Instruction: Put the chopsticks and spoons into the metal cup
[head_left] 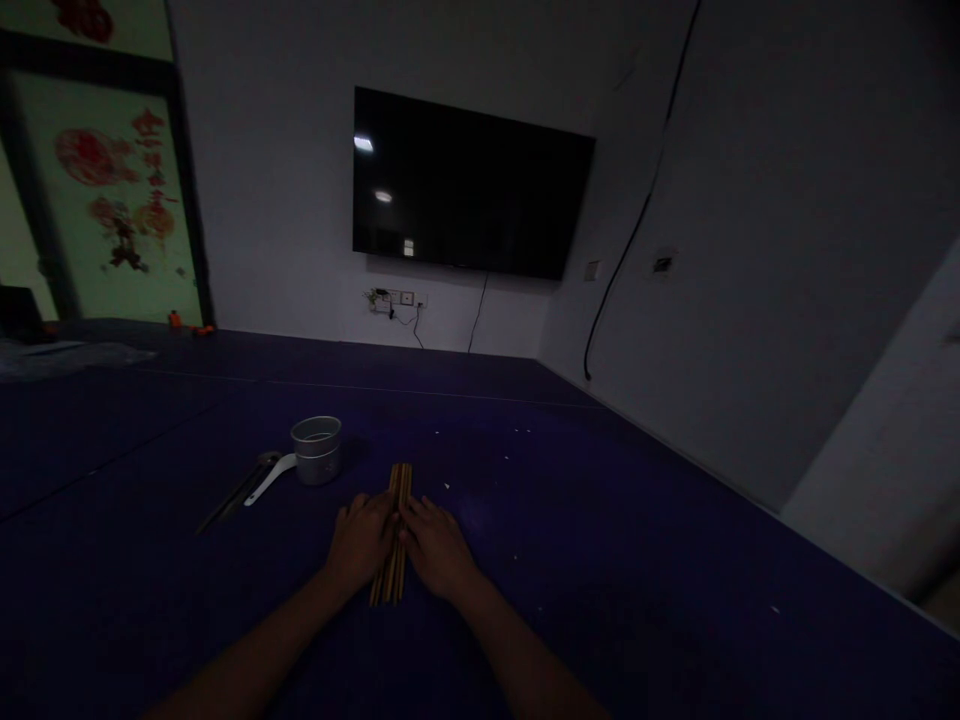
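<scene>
A bundle of several wooden chopsticks lies on the dark blue surface, pointing away from me. My left hand rests on its left side and my right hand on its right side. Both hands lie palm down with fingers curled against the sticks, pressing the bundle together between them. The middle of the bundle is hidden under my fingers.
A small metal cup stands just left of the chopsticks' far end. A white spoon and dark metal utensils lie beside it. A black wall-mounted screen hangs ahead; a wall runs along the right.
</scene>
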